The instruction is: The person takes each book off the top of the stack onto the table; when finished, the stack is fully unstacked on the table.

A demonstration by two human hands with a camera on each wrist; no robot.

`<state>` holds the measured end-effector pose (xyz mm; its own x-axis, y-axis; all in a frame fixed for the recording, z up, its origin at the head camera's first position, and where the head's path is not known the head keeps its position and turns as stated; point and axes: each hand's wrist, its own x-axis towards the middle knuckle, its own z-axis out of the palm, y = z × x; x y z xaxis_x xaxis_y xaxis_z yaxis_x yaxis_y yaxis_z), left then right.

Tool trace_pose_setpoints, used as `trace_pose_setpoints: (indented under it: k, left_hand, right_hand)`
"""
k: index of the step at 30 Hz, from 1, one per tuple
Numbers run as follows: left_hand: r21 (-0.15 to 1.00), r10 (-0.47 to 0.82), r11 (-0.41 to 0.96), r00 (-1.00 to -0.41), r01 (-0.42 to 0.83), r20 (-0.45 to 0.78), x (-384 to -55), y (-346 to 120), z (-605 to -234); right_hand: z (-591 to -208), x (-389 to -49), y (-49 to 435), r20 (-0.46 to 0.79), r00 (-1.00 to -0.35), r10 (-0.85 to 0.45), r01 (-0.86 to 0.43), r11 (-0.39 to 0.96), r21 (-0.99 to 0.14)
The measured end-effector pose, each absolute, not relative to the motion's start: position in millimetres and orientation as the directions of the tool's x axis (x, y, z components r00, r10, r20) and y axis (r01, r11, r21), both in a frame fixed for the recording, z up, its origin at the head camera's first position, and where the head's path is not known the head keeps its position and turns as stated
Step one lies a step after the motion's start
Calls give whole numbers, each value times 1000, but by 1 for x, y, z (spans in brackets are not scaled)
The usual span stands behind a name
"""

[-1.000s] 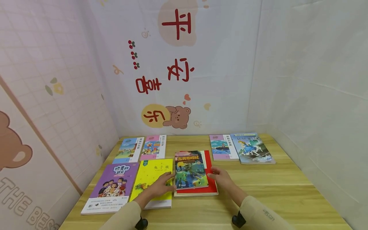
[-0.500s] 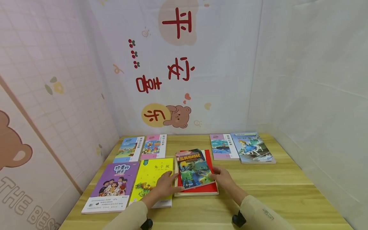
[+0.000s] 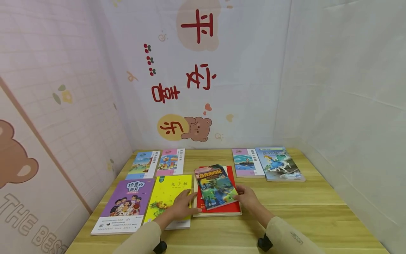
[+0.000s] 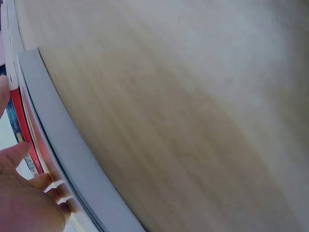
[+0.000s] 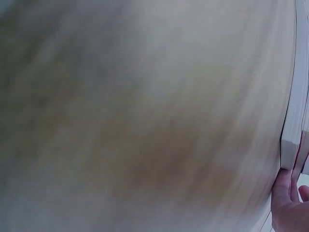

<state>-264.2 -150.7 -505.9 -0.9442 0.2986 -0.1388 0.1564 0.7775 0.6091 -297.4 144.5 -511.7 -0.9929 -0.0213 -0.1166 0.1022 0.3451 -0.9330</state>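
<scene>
A small green-and-blue comic book (image 3: 217, 188) lies turned at an angle on a larger red book (image 3: 229, 210). At the red book's left edge is my left hand (image 3: 180, 206), its fingers spread over the yellow book (image 3: 171, 192) and its thumb near the red book's lower left corner. On the other side, my right hand (image 3: 248, 199) has its thumb at the comic's lower right corner and its fingers along the red book's side. In the right wrist view, fingertips (image 5: 281, 188) touch the corner of a thick white page block (image 5: 292, 130).
A purple book (image 3: 127, 199) lies left of the yellow one. Behind are a blue book (image 3: 141, 165) and a pink book (image 3: 168, 162). Another pink-edged book (image 3: 245, 164) and a larger blue picture book (image 3: 279, 164) lie at the back right of the wooden table (image 3: 304, 211).
The comic has slid right and turned on the red book, its lower corner now by my right thumb. My left hand moved a little right; my right hand stayed nearly in place.
</scene>
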Motion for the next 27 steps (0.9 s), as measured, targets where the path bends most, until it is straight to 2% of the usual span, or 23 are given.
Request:
trace_pose_setpoints:
  k: [11, 27]
  left_hand:
    - [634, 301, 761, -940, 138, -157, -265, -150, -507]
    - [627, 308, 766, -937, 140, -166, -267, -154, -509]
  right_hand:
    - [-506, -300, 164, -199, -980, 1, 182, 418, -890]
    - [-494, -296, 169, -257, -957, -136, 225, 211, -951]
